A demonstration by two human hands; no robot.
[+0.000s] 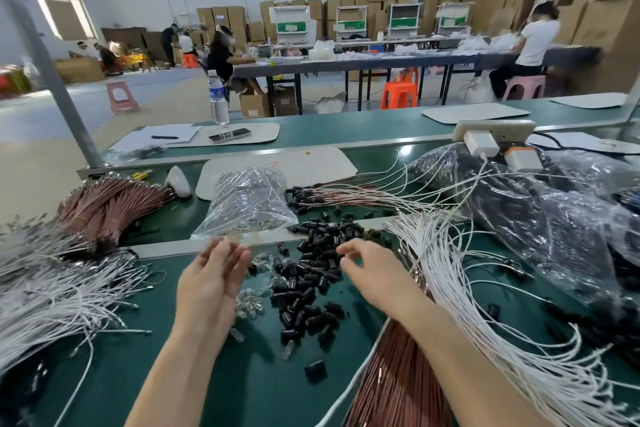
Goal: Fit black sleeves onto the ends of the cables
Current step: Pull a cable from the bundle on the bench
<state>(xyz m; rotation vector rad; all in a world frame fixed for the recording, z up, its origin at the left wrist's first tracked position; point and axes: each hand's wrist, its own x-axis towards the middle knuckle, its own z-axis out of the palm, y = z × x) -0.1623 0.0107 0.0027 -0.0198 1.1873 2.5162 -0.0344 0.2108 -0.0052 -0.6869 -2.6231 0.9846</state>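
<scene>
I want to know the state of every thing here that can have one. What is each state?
black sleeves, loose in a pile, not on cables.
left hand, open, fingers straight, holding nothing.
right hand, fingers curled over the black sleeves; whether it pinches one cannot be told.
water bottle, upright, capped.
power strip, white charger plugged in.
phone, lying flat.

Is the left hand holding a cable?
No: the left hand is open with its fingers straight and nothing in it, while the white cables lie apart to its left.
</scene>
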